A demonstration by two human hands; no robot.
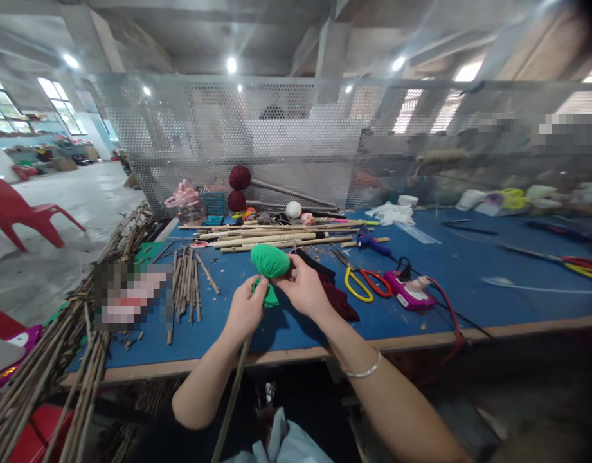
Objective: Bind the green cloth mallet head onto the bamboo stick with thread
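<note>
Well inside the table edge (296,354), left hand (246,307) and right hand (304,285) clamp green cloth (269,259).

Blue-topped table (450,289), wood edge, mid frame: pale bamboo sticks (271,239) centre; short brown twigs (186,286) L; scissors w/ yellow & red handles (367,284) + purple-white power strip (409,292) R of ctr.
</note>
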